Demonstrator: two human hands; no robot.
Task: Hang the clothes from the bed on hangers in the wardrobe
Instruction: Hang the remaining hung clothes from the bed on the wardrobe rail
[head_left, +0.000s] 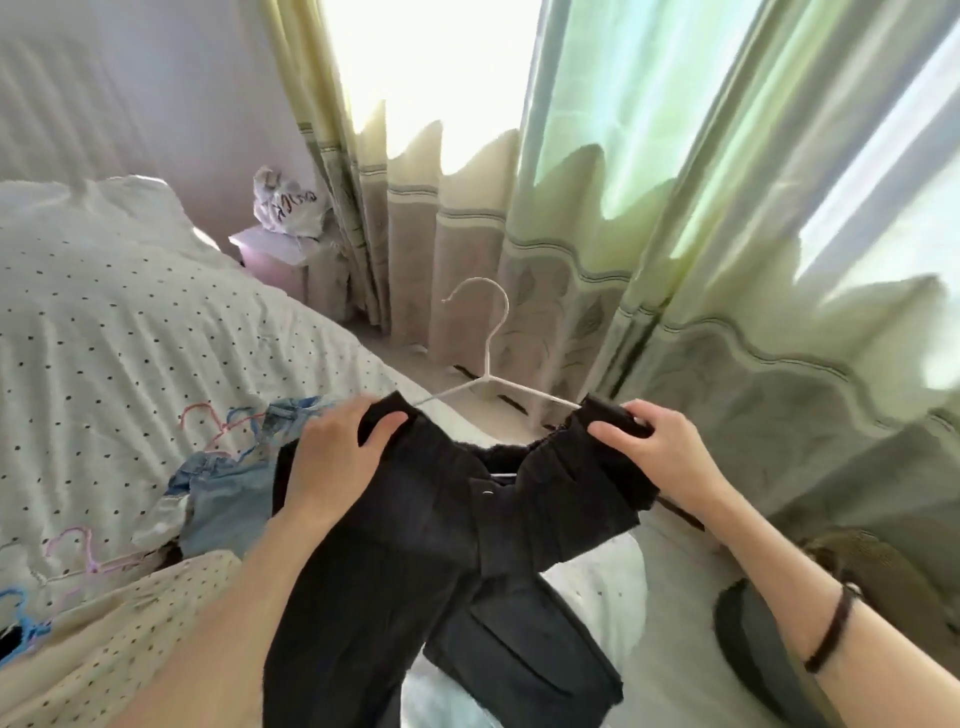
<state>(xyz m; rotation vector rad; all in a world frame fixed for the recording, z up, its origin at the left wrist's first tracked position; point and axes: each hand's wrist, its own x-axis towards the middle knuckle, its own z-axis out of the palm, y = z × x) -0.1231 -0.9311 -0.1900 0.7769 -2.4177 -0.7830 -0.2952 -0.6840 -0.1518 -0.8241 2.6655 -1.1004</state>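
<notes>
The black trousers (441, 545) are in the lower centre of the frame, held up in the air above the edge of the bed (130, 312), with the waistband stretched over the white hanger (488, 364), whose hook stands up in the middle of the frame. I judge the cloth to be soft and rather thick, not slippery, and of moderate weight; the legs hang down loosely and will swing if I move fast. The hanger looks thin and light, so I think it can tip when one side of the waistband slides off. My left hand (337, 457) grips the left end of the waistband, thumb on top and fingers curled under the cloth. My right hand (649, 441) pinches the right end in the same way, where the hanger arm goes into the fabric. To carry it, I would take hold at the neck under the hook and let the trousers hang. To the left of the trousers, on the dotted bedcover, lies a light blue denim garment (223, 483), and near it some pink and blue hangers (78, 551) at the lower left. Green curtains (675, 234) fill the right and upper part. The wardrobe is not in view.
</notes>
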